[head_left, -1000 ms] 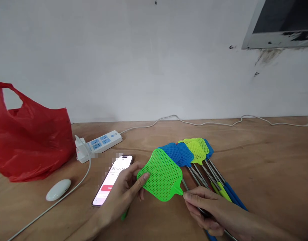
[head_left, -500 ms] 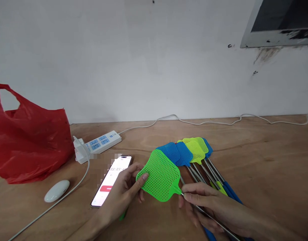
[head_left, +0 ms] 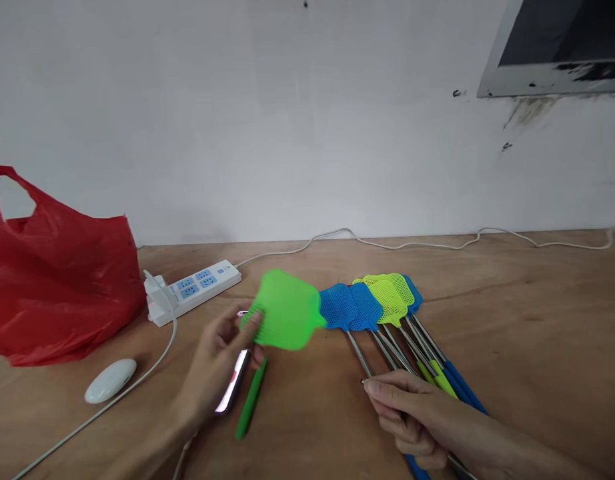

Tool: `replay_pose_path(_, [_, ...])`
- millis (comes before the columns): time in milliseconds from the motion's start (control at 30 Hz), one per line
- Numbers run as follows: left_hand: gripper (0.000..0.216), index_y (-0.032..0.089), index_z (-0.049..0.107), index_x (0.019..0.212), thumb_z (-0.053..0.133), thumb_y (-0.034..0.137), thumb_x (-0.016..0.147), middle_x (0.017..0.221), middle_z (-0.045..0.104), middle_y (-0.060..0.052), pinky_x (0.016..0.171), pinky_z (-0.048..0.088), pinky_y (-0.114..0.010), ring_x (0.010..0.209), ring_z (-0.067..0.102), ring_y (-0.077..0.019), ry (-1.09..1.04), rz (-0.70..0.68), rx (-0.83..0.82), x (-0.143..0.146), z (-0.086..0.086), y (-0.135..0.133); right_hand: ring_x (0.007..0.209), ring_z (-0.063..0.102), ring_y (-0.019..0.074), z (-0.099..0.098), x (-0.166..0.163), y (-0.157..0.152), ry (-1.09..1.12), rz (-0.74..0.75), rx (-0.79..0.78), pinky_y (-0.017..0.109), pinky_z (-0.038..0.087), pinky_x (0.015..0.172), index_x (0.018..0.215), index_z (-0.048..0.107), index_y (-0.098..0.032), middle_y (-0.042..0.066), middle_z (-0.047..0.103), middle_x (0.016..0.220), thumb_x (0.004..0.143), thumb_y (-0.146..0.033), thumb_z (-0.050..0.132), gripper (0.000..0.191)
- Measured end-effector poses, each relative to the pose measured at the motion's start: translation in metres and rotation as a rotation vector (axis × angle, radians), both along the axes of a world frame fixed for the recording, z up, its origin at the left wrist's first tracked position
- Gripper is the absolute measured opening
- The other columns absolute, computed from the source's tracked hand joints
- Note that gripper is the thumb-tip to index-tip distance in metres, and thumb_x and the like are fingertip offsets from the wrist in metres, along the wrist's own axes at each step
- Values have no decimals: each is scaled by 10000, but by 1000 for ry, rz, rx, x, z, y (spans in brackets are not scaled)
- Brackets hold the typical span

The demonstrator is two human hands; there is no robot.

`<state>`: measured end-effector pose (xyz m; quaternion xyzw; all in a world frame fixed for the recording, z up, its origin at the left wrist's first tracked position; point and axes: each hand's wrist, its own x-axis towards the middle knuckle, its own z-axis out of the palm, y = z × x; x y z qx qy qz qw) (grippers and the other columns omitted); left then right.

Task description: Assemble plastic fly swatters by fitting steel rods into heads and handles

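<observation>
My left hand (head_left: 215, 363) pinches the left edge of a bright green fly swatter head (head_left: 287, 310), which is blurred and held just above the table with no rod attached. My right hand (head_left: 412, 413) is closed round a thin metal rod whose bare tip shows at my fingertips; its blue grip (head_left: 418, 469) pokes out below the hand. A loose green handle (head_left: 250, 400) lies on the table beside a phone (head_left: 232, 391), which sits partly under my left hand. A row of blue and yellow-green fly swatters (head_left: 372, 305) lies fanned out to the right.
On the left of the wooden table (head_left: 537, 320) stands a red plastic bag (head_left: 57, 267). A white power strip (head_left: 197, 283) with its cable and a white oval device (head_left: 110, 380) lie near it. A white cord (head_left: 387, 243) runs along the wall.
The green head has come off the rod and moved up and left with my left hand. My right hand stayed in place on the rod. The phone is now mostly covered.
</observation>
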<state>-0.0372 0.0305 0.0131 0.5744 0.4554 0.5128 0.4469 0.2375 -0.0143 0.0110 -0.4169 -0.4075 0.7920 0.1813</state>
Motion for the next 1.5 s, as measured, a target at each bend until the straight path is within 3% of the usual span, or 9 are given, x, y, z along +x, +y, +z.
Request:
replay_pose_path(100, [395,157,639,1034,720,490,838,701,582,34,392,389,-154,500,478,-77,-48,103,47,-10,3,10,391,71,28,-1,5,4,50,-55,-4,200,3,362,671,392,-216,-145,226,459,698,-694,732,587])
replay_pose_path(233, [436,158,636,1149,635,511,892,703,608,19,438,439,-208,510,508,-111,236,-51,-52,-4,-1,8,430,74,35,-8,12,9,174,-154,10,169,51,379,804,527,-192,-135,255,511,788,-570,735,431])
replay_pose_path(367, [383,191,656,1136,578,499,922,779,643,1,586,500,-258,670,611,-167,472,6,77,-1,-13,7,430,62,33,-10,14,12,204,-181,2,159,53,376,845,570,-180,-130,270,516,839,-503,715,354])
replay_pose_path(567, [526,249,423,1435,512,473,967,1222,610,-96,819,557,-407,984,668,-251,716,196,322,-11,-20,14,431,67,31,-6,11,13,296,-267,-26,135,70,368,839,599,-171,-126,288,512,823,-513,740,370])
replay_pose_path(700, [360,256,489,1353,471,374,1013,1325,559,-100,993,485,-462,1212,560,-288,893,28,453,-8,-20,7,404,55,32,-5,15,16,377,-281,-119,130,78,345,688,531,-177,-133,251,453,764,-532,790,446])
replay_pose_path(867, [253,246,578,1234,456,304,1020,1223,623,-80,918,530,-415,1105,613,-267,1017,-269,439,4,-17,-7,354,67,26,-7,23,23,480,-268,-177,148,101,317,507,316,-191,-119,199,387,778,-508,757,607])
replay_pose_path(1000, [263,241,591,1238,492,315,1006,1224,641,-75,940,530,-442,1113,618,-278,1081,-375,431,9,-18,-13,341,47,28,-12,28,27,524,-302,-203,153,104,313,554,359,-198,-132,173,375,799,-534,715,547])
replay_pose_path(1333, [323,208,556,1304,465,320,1015,1261,609,-107,945,528,-496,1133,597,-308,1203,-378,399,11,-25,-14,378,49,38,-18,33,23,574,-419,-208,155,96,336,744,490,-202,-145,159,443,790,-308,711,249])
replay_pose_path(1500, [320,189,576,1285,458,310,1014,1232,614,-122,921,530,-506,1100,608,-322,1246,-291,405,9,-28,-11,399,43,36,-15,30,23,616,-519,-172,164,88,345,800,539,-184,-146,154,477,755,-273,777,258])
